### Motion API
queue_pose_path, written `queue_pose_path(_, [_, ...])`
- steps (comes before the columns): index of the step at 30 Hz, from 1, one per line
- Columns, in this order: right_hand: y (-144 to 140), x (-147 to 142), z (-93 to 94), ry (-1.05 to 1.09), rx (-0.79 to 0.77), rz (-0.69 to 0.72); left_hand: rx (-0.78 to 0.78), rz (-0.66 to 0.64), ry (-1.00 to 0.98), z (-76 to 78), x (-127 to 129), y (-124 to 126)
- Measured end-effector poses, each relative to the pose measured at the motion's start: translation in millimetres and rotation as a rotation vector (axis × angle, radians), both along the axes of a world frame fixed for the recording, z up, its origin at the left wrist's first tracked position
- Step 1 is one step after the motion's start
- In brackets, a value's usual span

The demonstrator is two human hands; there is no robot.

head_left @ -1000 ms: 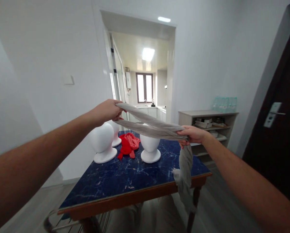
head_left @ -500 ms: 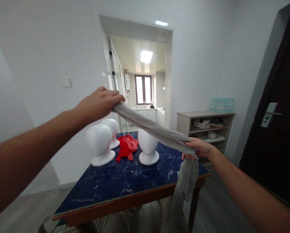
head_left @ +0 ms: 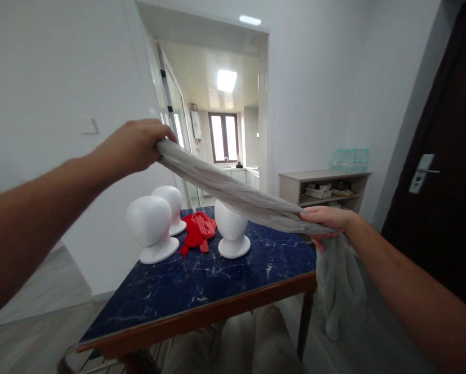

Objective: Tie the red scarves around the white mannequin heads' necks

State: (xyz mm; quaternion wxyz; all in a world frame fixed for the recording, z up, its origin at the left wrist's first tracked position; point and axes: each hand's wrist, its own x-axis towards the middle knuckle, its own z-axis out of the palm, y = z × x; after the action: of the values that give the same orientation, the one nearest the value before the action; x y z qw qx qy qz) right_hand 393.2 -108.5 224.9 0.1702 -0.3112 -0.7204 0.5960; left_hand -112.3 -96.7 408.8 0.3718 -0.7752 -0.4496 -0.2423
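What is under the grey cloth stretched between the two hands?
Under the grey cloth, held by the left hand and right hand, stands a white mannequin head on the blue table; its top is hidden.

The near half of the dark blue marbled counter (head_left: 201, 291) lies open. At its far end, three white foam mannequin heads (head_left: 150, 227) and a crumpled red cloth (head_left: 197, 232) block passage. A stretched grey fabric scarf (head_left: 233, 193) spans above the rightmost head.
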Motion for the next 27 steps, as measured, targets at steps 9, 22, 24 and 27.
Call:
queue_pose_path(9, [79,33,-33.5,0.064,0.019,-0.076,-0.424,0.02,-0.385,-59.7,-40,47])
queue_pose_path(22, [184,-38,30.2,0.746,0.277,-0.547,-0.531,-0.183,-0.979,-124.1,-6,181])
queue_pose_path(24, [203,-51,29.8,0.741,0.265,-0.509,-0.507,-0.137,-0.989,-130.7,-5,202])
queue_pose_path(27, [234,-68,14.2,0.66,0.209,-0.515,-0.494,-0.046,-1.028,-148.6,-3,227])
